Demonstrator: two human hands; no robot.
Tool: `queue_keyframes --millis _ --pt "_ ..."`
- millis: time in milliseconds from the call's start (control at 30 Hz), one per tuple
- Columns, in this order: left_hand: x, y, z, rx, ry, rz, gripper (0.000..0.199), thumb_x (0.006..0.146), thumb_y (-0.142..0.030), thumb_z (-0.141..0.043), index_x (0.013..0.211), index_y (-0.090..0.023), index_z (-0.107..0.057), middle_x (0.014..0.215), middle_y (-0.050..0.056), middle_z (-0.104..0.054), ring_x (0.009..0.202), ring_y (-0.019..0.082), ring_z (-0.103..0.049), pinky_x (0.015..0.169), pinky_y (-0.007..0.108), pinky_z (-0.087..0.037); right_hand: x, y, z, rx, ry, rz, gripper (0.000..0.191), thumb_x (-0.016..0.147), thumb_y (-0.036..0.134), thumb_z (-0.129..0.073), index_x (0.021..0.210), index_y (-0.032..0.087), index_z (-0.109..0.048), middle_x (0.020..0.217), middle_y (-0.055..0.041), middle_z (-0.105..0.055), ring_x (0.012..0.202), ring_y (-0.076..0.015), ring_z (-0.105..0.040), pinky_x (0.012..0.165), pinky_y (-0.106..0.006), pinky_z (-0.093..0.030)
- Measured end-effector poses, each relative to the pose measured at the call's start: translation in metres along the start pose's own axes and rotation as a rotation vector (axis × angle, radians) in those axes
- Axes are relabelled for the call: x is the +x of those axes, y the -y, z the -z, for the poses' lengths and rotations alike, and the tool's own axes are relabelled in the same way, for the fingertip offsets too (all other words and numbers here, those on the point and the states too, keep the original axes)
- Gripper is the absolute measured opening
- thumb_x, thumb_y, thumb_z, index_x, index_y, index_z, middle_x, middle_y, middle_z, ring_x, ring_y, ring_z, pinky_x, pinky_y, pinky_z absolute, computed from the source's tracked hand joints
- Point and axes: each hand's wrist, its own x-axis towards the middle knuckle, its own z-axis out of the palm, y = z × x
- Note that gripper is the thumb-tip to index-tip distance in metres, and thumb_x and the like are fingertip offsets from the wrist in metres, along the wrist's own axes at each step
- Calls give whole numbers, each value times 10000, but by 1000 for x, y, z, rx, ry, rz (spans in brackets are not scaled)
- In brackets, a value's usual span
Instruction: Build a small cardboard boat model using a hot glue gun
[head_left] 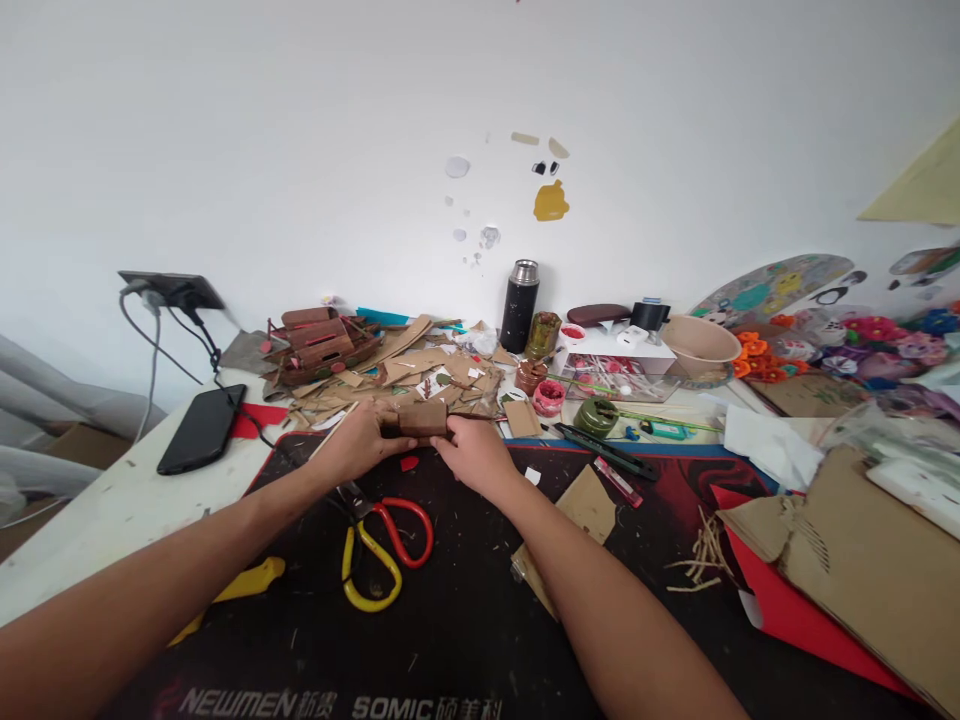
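A small brown cardboard piece [422, 419] is held between both hands above the far edge of the black mat [465, 620]. My left hand [358, 440] grips its left end, with the thumb along the lower edge. My right hand [474, 452] pinches the right end, its thumb and fingers closed on it. Scissors [381, 560] with one yellow and one red handle lie on the mat just below my left hand. A tiny red scrap [409, 463] rests beneath the brown piece. Behind the hands are cardboard scraps [412, 368] and a brown cardboard model [322, 345].
A black thermos [520, 308] stands behind open paint jars [549, 397]. A black phone [202, 430] lies at left beside cables. A yellow-handled tool [255, 580] is near my left forearm. Cardboard [877, 570] and red paper [810, 620] cover the right side.
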Motion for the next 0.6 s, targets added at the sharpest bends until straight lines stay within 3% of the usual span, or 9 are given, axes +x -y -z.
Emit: queue_keyframes --millis 233,300,367,433,467,567,600 --pt "3 -2 -1 43 53 54 265 874 -438 -691 1014 -289 -860 1081 25 -862 1038 303 -760 959 398 -566 -1 2 4 75 36 -27 169 1051 336 -662 1041 207 -771 818 -41 -784 766 -195 -703 685 -271 -393" --pt "1 -6 3 73 60 72 245 838 -438 -726 954 -265 -854 1055 55 -857 1039 328 -750 971 421 -559 -1 1 4 88 41 -27 164 1052 327 -658 1041 209 -771 792 -33 -775 746 -192 -697 679 -269 -390" --pt "-10 -12 13 103 72 80 301 804 -453 -764 1019 -259 -847 1125 78 -843 1104 353 -734 1002 440 -549 -1 1 4 96 44 -21 165 1055 320 -653 1033 202 -766 770 -29 -767 725 -189 -691 672 -268 -388" --pt "-31 -18 27 153 82 84 475 846 -503 -743 1263 -280 -784 1275 87 -805 1185 346 -719 1035 440 -543 -1 0 4 90 40 -15 169 1055 321 -657 1017 192 -760 760 -33 -763 717 -189 -689 669 -269 -388" --pt "-46 -19 34 222 33 91 517 868 -541 -720 1314 -282 -755 1312 101 -786 1218 354 -706 1051 455 -536 -1 0 4 83 36 -13 173 1055 323 -660 1009 188 -757 759 -36 -763 721 -192 -690 670 -271 -388" --pt "-100 -17 51 404 -30 62 470 901 -626 -672 1236 -313 -774 1384 98 -747 1310 375 -655 1149 498 -475 -1 1 5 62 33 -11 177 1054 330 -666 996 186 -752 767 -45 -766 738 -201 -695 678 -277 -387" --pt "-118 -14 54 447 -25 75 444 897 -640 -670 1181 -321 -788 1344 94 -764 1271 374 -677 1118 493 -499 -1 1 5 59 36 -12 178 1056 332 -664 996 188 -750 770 -45 -767 740 -202 -696 681 -278 -387"
